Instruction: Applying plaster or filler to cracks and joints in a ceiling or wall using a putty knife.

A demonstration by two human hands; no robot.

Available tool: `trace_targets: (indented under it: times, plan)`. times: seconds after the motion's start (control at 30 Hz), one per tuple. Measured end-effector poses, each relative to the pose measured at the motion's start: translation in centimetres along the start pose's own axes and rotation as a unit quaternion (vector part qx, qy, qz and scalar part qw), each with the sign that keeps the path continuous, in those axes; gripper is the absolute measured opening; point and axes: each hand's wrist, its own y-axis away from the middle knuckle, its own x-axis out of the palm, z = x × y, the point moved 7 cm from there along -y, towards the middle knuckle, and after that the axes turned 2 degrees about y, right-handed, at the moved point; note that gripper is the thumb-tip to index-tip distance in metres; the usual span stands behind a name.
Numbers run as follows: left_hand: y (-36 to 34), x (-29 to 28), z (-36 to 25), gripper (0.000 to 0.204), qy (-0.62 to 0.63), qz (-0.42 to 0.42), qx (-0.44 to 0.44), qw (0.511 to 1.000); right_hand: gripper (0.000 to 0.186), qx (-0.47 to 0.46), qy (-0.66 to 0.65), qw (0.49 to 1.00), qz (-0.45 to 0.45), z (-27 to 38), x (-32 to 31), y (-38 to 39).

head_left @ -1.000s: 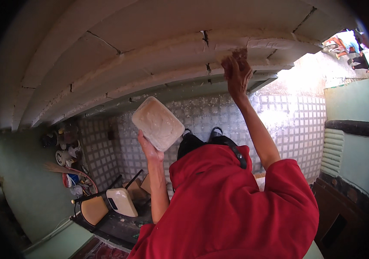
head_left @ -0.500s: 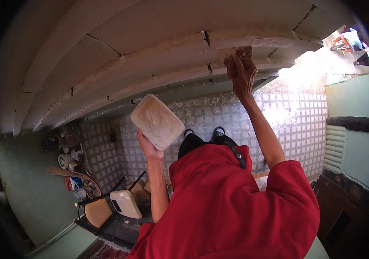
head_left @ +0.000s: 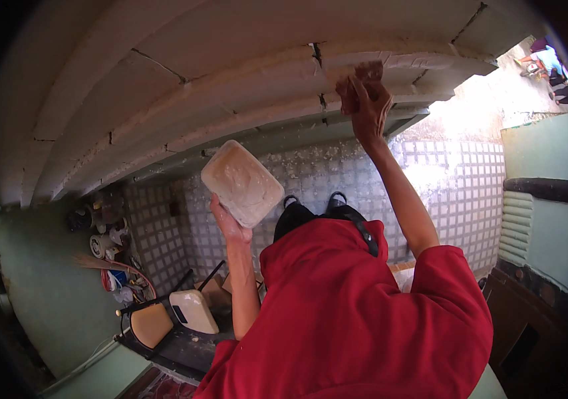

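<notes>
Sandpaper [head_left: 358, 85], a small brownish pad, sits folded under the fingers of the right hand [head_left: 370, 106], pressed flat against the pale stepped ceiling moulding [head_left: 244, 100] just beside a dark crack; a second ago the same hand worked slightly lower on that band, and it has since slid up along the moulding. The left hand [head_left: 229, 223] has hardly moved and keeps its grip from below on a rectangular whitish tub [head_left: 242, 181], held tilted at head height, down and to the left of the raised hand. The tub's open face shows a pale, smeared filling that looks like paste or filler, coating its inside; how full it is cannot be told. Well below the left hand stands a folding chair [head_left: 164, 319] with a tan seat, and a cream-coloured rounded container [head_left: 194, 311] rests on it.
</notes>
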Motion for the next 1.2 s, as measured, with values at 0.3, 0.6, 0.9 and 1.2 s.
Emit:
trace_targets:
  times: [0.3,0.6,0.9,1.2]
  plan:
    - [0.3,1.9,0.0,0.055,-0.049,0.02,0.018,0.998,0.057,-0.047,0.11,0.989,-0.087,2.7,-1.5,-1.1]
    - [0.4,3.0,0.7,0.051,-0.034,0.056,0.032,0.997,0.046,0.034,-0.009,0.988,-0.152,-1.3,-8.8,0.7]
    - [0.3,3.4,1.7,0.051,-0.028,0.059,0.025,0.998,0.042,0.123,-0.098,0.972,-0.175,-12.6,-15.6,-3.9]
    - [0.7,1.9,2.0,0.057,-0.025,0.034,0.016,0.999,0.057,0.175,0.051,0.979,-0.087,-2.2,-5.9,-1.4]
